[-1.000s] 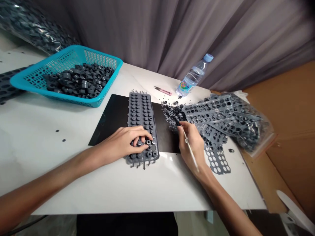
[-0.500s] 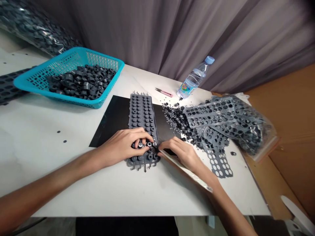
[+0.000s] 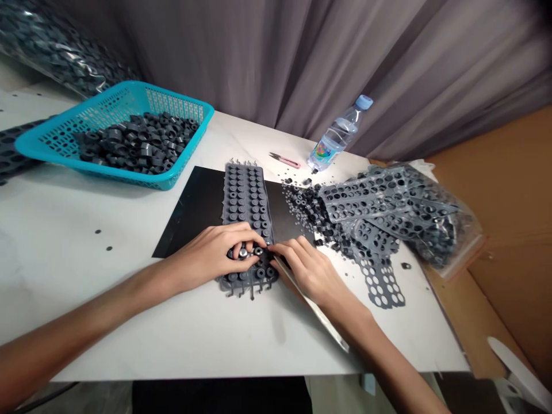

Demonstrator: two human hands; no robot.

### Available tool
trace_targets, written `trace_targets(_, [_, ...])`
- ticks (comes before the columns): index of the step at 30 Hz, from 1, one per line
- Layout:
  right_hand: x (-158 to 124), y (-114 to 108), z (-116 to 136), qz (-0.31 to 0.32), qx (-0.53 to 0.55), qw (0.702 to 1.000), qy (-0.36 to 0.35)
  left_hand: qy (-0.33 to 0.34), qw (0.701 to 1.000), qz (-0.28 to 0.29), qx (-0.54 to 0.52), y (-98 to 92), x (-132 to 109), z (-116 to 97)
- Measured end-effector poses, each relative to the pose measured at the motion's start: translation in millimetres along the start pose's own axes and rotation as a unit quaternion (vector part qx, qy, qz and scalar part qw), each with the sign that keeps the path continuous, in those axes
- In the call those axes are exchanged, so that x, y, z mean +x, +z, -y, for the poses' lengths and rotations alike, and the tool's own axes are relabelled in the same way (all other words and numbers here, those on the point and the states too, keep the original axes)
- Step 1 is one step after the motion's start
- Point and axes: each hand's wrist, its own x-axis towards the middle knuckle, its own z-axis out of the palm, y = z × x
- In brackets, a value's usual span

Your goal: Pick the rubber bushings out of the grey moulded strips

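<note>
A grey moulded rubber sheet (image 3: 244,198) with rows of round knobs lies lengthwise in front of me, partly on a black mat (image 3: 185,210). My left hand (image 3: 228,250) rests on its near part, thumb and fingers curled around several knobs, one with a shiny silver top (image 3: 243,253). My right hand (image 3: 306,267) is closed at the sheet's right edge, its fingertips by the left fingertips. In it is a long, thin, pale tool (image 3: 321,319) slanting down toward the table's front; its tip is hidden by the fingers.
A blue basket (image 3: 168,183) of grey rubber rings stands at the left, a filled plastic bag (image 3: 64,54) behind it. Small scissors-like snips (image 3: 284,160) and a water bottle (image 3: 338,138) lie at the back. Loose rings and perforated scrap sheets (image 3: 366,198) are heaped at the right.
My right hand has shifted slightly left over the sheet's edge, and the pale tool now slants more steeply. The left hand keeps its place on the sheet. The whole view has shifted slightly.
</note>
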Motion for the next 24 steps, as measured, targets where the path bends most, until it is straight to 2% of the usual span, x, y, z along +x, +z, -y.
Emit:
trace_targets(4, [2,3,4,-0.005,-0.019,1.000,0.015,-0.004,1.000,0.002,0.003,-1.1,-1,-1])
trace_targets(11, [4,15,13,-0.071,0.029,0.989,0.126,-0.007,1.000,0.011,0.015,-0.9,0,-1])
trace_targets(16, [1,-8,1,-0.007,0.199,0.970,0.140,-0.003,1.000,0.011,0.008,0.3,0,1])
trace_targets(19, [-3,-22,-9,-0.020,0.244,0.953,0.177,-0.004,1.000,0.008,0.005,0.6,1,1])
trace_targets(21, [-4,-24,-13,-0.029,0.245,0.955,0.165,-0.005,1.000,0.006,0.006,0.9,1,2])
trace_targets(24, [-4,-19,-15,-0.020,0.242,0.965,0.096,-0.004,1.000,0.003,0.009,1.4,1,3])
